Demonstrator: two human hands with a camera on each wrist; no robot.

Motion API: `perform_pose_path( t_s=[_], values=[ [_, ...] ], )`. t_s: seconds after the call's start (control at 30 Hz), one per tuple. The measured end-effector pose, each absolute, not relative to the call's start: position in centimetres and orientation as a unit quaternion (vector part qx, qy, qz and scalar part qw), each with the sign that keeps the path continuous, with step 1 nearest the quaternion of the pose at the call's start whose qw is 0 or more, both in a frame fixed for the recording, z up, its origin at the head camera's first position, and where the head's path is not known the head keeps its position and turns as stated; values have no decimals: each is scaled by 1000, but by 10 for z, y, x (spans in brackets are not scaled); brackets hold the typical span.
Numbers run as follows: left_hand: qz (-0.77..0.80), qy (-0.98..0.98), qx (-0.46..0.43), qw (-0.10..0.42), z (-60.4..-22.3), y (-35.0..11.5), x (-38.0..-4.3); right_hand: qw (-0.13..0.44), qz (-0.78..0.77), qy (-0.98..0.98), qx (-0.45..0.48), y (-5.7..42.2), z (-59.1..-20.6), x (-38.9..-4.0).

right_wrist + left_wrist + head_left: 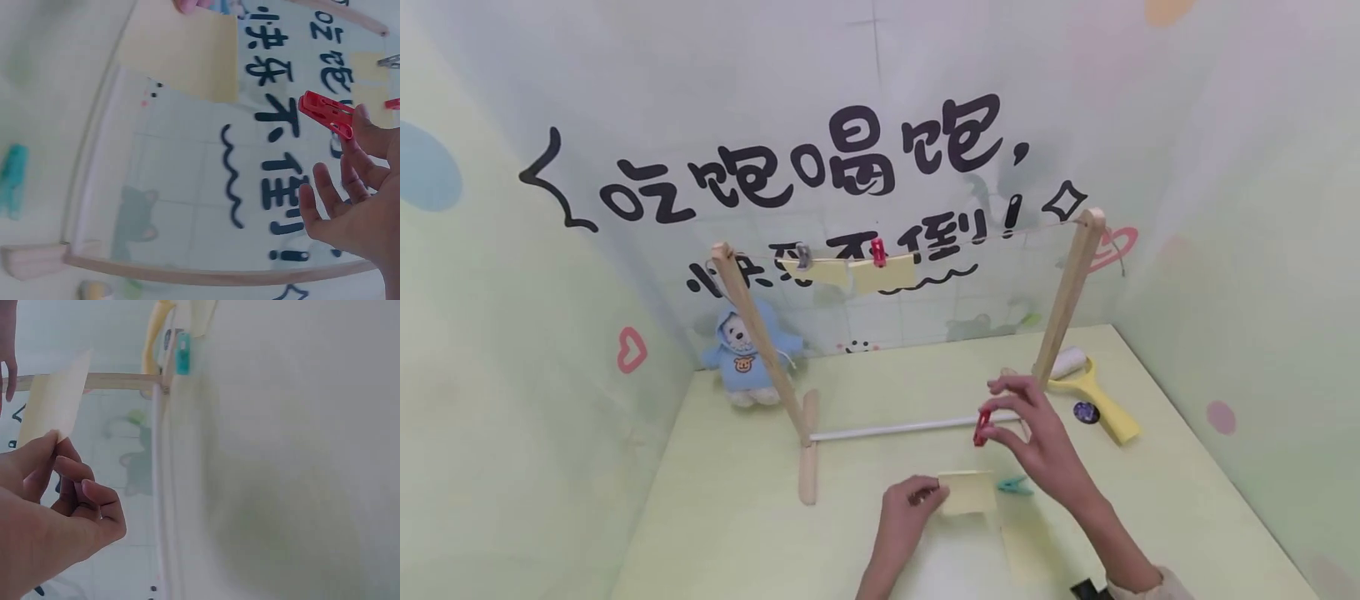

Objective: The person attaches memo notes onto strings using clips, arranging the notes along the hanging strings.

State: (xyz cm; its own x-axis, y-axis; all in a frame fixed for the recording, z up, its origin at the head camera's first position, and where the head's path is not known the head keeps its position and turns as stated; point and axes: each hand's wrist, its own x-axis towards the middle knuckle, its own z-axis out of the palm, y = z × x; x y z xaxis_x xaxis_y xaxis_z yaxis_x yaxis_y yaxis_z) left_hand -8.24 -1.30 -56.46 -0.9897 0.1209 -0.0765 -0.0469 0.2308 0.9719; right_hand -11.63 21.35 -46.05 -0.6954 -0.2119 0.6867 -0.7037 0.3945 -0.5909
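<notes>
Between thumb and index finger, my left hand [904, 518] pinches a pale yellow paper note [967, 492] by its left edge. To the right and higher, my right hand [1037, 437] pinches a red clothespin [326, 114], its other fingers spread apart. A teal clothespin [1015, 486] lies on the table beyond the held note. Another yellow note [1028, 546] lies on the table near the right forearm. On the string of a wooden frame [1067, 292] hang two yellow notes, one under a grey clip [803, 256] and one under a red clip [878, 252].
A white rod [910, 429] joins the frame's feet. Behind the left post sits a plush toy [748, 358] in a blue hoodie. At the right are a yellow-handled lint roller [1101, 404] and a small dark round object [1086, 412]. Printed walls enclose the table.
</notes>
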Motion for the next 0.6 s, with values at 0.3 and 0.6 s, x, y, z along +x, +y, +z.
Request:
perform_pose_path(
  t_s=[0.3, 0.6],
  values=[
    [651, 756, 56, -34, -494, -13, -117, 288, 469, -782, 293, 209, -370, -132],
    [667, 739, 61, -71, -424, -13, -151, 324, 468, -775, 273, 205, -310, -148]
  ],
)
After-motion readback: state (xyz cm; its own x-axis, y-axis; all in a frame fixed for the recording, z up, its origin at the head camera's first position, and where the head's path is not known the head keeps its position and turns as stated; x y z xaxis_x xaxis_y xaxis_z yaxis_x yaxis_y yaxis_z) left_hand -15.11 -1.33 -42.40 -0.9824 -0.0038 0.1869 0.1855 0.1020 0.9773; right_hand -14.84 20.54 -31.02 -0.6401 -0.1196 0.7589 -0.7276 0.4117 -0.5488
